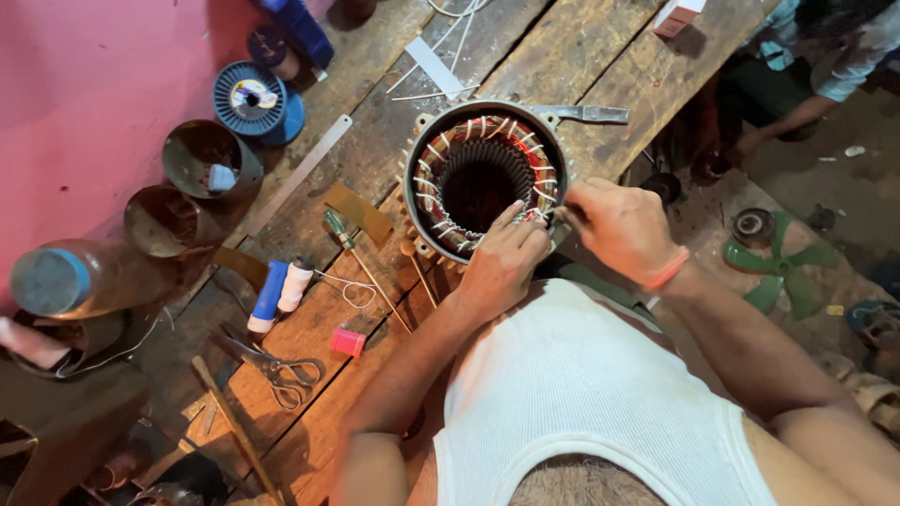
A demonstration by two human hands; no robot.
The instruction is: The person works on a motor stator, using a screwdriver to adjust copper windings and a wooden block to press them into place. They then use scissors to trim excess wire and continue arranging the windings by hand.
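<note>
Planks of the table [553, 56] carried the motor stator [483, 178], standing open-end up near its edge. My left hand [502, 262] lay flat-fingered on the copper windings; my right hand [619, 225] pinched something at the rim, seemingly lacing thread. I judged tying was underway; next, careful tightening. Scissors [277, 370] lay apart.

A worn plank bench [572, 56] carries a round motor stator [483, 178] wound with copper wire, scissors [272, 365], a green-handled screwdriver [339, 228], blue [269, 295] and white [296, 284] thread spools, a small pink spool [348, 342] and a blue wire reel [251, 96].
</note>
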